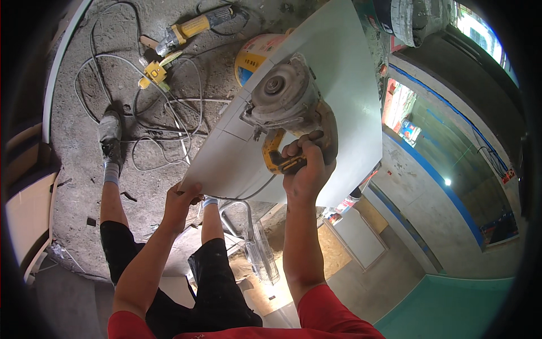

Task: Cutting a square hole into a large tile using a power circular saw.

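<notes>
On the left, a socket (153, 74) lay on the floor (79, 181). The left hand (179, 204) pinched the near-left corner of the slab (350, 101); its fingertips underneath were hidden. Beyond lay a grinder (195, 27). The slab partly concealed a bucket (247, 59). Over the slab was the cutter (288, 90), contact unclear, the right hand (309, 161) wrapped around it.

The yellow-and-blue bucket (245, 61) bears dark print, too small to read clearly.
</notes>
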Tool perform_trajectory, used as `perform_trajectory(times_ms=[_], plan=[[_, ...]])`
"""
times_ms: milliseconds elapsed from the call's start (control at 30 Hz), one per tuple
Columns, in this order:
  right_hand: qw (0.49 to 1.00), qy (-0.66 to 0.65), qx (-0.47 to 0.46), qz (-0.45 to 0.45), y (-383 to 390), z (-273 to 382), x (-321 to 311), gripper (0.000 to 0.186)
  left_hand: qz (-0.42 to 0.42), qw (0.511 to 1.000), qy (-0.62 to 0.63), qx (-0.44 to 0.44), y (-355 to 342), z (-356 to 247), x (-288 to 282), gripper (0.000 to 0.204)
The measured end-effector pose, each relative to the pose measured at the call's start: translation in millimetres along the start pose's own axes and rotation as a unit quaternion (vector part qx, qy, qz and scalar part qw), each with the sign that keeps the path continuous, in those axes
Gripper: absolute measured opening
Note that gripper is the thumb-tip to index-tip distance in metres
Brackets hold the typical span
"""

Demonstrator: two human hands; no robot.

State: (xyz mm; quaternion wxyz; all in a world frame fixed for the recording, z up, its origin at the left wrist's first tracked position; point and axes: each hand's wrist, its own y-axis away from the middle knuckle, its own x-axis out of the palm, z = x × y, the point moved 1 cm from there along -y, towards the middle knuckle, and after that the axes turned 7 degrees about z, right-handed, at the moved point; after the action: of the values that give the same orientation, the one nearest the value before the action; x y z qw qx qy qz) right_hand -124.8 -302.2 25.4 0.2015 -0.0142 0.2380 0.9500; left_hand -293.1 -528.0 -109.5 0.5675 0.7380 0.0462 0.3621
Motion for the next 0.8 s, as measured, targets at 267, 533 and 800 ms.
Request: perform_trajectory(times_ms=[267, 533, 800], plan=[[1.0, -0.001, 0.003, 0.009, -0.6, 0.2, 1.3, 0.016, 0.009, 1.0, 0.007, -0.006, -0.9, 2.6, -0.5, 0.035], [1.0, 0.012, -0.002, 0.001, -0.9, 0.2, 1.7, 0.018, 0.024, 1.0, -0.01, 0.003, -2.0, 6.0, -3.0, 0.038], [1.0, 0.012, 0.005, -0.001, 1.3, 0.2, 1.9, 0.018, -0.003, 1.0, 0.012, -0.001, -0.6, 2.8, -0.4, 0.036]])
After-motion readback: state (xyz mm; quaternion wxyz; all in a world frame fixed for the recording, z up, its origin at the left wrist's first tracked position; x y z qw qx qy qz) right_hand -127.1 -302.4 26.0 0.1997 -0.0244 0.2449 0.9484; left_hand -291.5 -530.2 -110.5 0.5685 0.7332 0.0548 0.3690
